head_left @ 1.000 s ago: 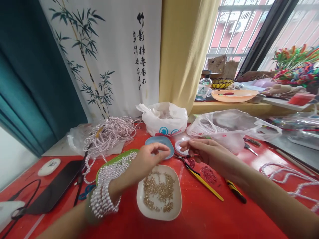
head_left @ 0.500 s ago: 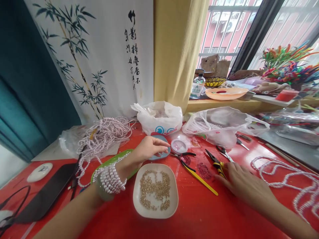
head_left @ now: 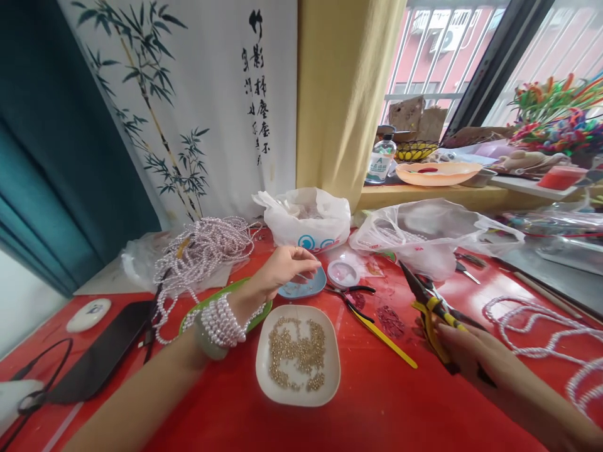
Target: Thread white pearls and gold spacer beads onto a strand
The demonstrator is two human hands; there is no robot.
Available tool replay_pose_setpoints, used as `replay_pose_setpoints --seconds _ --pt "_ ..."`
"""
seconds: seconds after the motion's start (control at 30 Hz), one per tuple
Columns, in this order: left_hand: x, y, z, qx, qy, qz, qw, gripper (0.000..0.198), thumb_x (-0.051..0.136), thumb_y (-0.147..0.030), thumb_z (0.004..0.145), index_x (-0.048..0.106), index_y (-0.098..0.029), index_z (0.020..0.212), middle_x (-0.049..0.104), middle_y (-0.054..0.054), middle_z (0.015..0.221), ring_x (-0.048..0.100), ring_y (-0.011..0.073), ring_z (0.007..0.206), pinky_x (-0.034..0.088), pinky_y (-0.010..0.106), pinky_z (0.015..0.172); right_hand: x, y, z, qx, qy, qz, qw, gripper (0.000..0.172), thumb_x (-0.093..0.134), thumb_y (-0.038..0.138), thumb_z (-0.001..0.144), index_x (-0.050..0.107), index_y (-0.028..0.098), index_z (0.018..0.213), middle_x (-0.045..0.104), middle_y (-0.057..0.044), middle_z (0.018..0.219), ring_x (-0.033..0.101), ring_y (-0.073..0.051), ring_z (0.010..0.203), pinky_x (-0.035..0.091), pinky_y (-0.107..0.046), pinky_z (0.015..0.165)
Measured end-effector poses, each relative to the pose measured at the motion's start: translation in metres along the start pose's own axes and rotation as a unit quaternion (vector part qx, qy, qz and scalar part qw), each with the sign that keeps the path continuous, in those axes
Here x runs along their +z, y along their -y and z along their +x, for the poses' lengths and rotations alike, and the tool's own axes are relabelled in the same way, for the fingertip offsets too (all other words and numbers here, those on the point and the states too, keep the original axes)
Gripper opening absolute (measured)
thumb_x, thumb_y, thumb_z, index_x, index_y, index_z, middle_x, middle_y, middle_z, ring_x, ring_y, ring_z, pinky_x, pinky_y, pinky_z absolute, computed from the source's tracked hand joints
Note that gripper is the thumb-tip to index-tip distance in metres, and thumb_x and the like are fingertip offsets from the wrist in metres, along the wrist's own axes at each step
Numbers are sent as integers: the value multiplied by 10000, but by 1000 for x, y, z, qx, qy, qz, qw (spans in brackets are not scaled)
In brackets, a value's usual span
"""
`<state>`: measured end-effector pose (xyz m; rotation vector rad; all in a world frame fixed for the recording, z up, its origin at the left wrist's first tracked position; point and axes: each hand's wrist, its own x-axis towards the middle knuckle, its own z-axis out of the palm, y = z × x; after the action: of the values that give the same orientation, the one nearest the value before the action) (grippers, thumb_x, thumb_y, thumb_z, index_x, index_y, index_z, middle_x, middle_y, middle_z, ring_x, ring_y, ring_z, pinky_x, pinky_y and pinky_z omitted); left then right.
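Observation:
My left hand (head_left: 285, 269) hovers over a small blue dish (head_left: 301, 287), its fingers pinched on something too small to make out. Strands of pearl beads (head_left: 217, 323) are wound round that wrist. My right hand (head_left: 464, 355) grips yellow-and-black pliers (head_left: 431, 302), lifted off the red table with the jaws pointing up and away. A white square dish of gold beads (head_left: 298, 355) lies between my arms. A green plate (head_left: 221, 301) lies under my left wrist.
Yellow-handled scissors (head_left: 372, 320) and a small round clear tub (head_left: 343, 274) lie past the white dish. A heap of pearl strands (head_left: 202, 248) and plastic bags (head_left: 308, 220) sit at the back. More pearl strands (head_left: 541, 329) lie right; a black phone (head_left: 101, 351) lies left.
My right hand left the spot near my left hand, swept right to the pliers on the table, closed on them and lifted them. My left hand stayed over the blue dish.

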<state>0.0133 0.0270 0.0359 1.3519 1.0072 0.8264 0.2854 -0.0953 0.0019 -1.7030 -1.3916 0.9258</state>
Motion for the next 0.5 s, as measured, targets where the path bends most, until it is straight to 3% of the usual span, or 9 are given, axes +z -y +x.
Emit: replay_pose_setpoints --seconds 0.07,0.2,0.3,0.5 --pt "2 2 2 -1 -2 -11 1000 96 656 -187 659 585 -122 655 572 -8 595 537 79 539 462 217 536 10 16 -14 60 69 105 990 331 537 496 738 591 200 601 556 -28 537 541 -185 531 475 -317 535" --pt "6 4 2 -12 -13 -15 1000 103 669 -176 642 583 -119 647 552 -23 561 518 70 503 462 210 516 26 33 -26 75 144 261 952 252 602 427 714 677 193 769 656 -90 861 584 -246 898 424 -368 859" --pt "7 4 -3 -9 -21 -10 1000 101 671 -176 631 591 -118 649 557 -20 552 516 73 511 460 210 522 31 39 -24 79 181 253 947 296 605 416 715 702 187 874 647 -106 934 568 -251 932 400 -396 873" --pt "6 8 -15 -5 -8 22 1000 99 652 -197 628 587 -123 639 554 -20 555 506 74 512 423 208 523 32 46 -17 85 176 214 957 315 577 406 762 684 212 985 638 -45 804 571 -200 804 415 -362 814"
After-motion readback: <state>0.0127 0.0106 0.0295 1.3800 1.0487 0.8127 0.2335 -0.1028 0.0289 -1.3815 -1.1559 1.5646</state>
